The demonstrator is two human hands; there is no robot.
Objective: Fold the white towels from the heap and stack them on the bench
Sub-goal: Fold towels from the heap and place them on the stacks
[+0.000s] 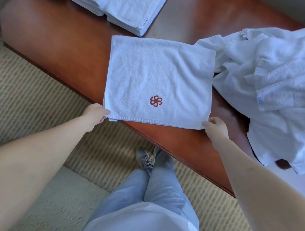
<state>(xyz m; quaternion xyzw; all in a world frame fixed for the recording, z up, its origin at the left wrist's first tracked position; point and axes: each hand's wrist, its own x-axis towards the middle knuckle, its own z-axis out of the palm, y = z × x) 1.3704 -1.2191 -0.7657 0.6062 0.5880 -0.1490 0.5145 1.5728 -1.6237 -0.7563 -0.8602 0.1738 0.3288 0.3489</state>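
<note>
Towel (158, 79) corners are what both hands have hold of: the left hand (94, 115) pinches the near left corner between thumb and fingers, and the right hand (216, 127) pinches the near right one the same way, so the hem between them is drawn straight along the bench (66, 39) edge. That hold looks meant for carrying the near edge away from the fingers in a fold. The cloth lies flat beyond the fingertips, its red flower emblem (156, 101) facing up (a small label shows by the left thumb). Just past the right fingers the unfolded heap (279, 86) sprawls, touching the towel's far right corner, and could snag it. Well beyond the left fingers sit the folded stacks (121, 4).
</note>
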